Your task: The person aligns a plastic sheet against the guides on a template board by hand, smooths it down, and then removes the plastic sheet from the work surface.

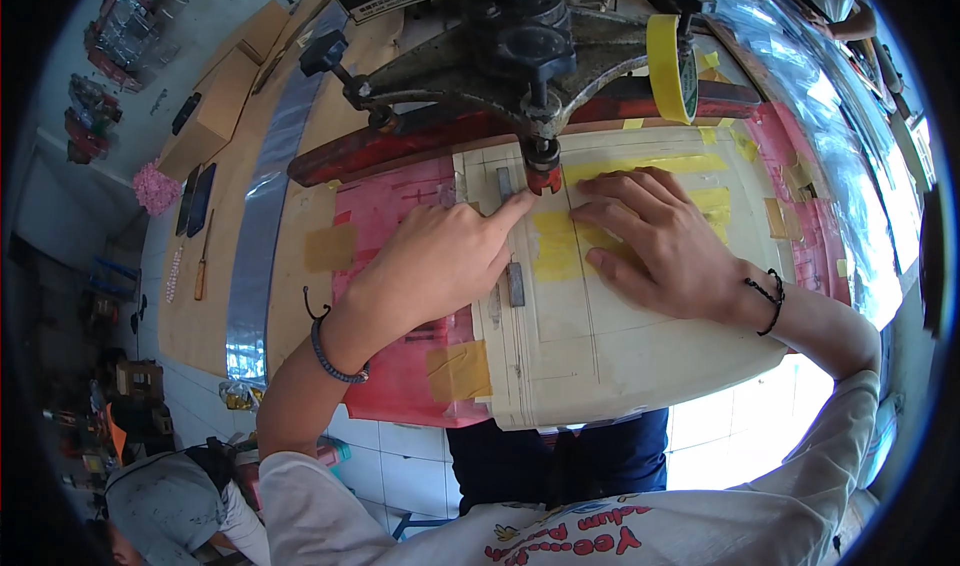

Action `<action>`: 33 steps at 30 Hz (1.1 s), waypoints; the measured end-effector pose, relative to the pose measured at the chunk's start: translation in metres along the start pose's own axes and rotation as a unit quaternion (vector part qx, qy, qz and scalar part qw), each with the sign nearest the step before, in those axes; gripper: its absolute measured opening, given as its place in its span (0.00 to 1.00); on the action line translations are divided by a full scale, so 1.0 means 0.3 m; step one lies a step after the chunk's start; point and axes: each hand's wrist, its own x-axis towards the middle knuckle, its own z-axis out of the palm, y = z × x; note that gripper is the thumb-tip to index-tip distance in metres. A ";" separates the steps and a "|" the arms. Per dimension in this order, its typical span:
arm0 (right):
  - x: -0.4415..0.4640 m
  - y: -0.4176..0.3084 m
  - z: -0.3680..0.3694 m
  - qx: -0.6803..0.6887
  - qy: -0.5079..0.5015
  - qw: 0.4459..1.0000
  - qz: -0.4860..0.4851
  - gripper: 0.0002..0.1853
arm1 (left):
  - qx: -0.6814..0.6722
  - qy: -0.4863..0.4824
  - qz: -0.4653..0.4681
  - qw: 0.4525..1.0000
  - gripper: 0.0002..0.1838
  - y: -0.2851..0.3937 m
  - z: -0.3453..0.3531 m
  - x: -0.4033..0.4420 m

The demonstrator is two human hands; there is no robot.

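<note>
Right fingers (622,190) — apart on taped sheet (650,376) | left fingers (510,214) — index by red tip (545,179), grip: can't tell

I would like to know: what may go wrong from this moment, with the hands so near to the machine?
1. The left hand has its index fingertip close to the red tip under the machine; if that part moves, the finger might be pinched.
2. The right hand rests on the pale panel; an uneven push could shift it.
3. A cord end sticks up from the left wrist's bracelet and might snag.
</note>
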 end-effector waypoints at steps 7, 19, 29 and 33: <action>-0.009 -0.002 0.013 -0.032 0.032 0.999 -0.029 0.12 | 0.001 0.043 0.028 0.999 0.22 -0.011 0.014 0.010; 0.006 -0.016 -0.033 -0.020 -0.062 0.997 -0.041 0.29 | 0.041 0.081 0.009 0.996 0.26 -0.002 0.039 0.017; -0.002 -0.025 -0.016 -0.085 -0.009 0.996 -0.021 0.27 | 0.024 0.087 -0.011 0.996 0.27 0.004 0.044 0.023; -0.021 -0.021 -0.005 -0.040 -0.023 0.999 -0.011 0.23 | 0.029 0.099 -0.012 0.995 0.27 0.003 0.046 0.024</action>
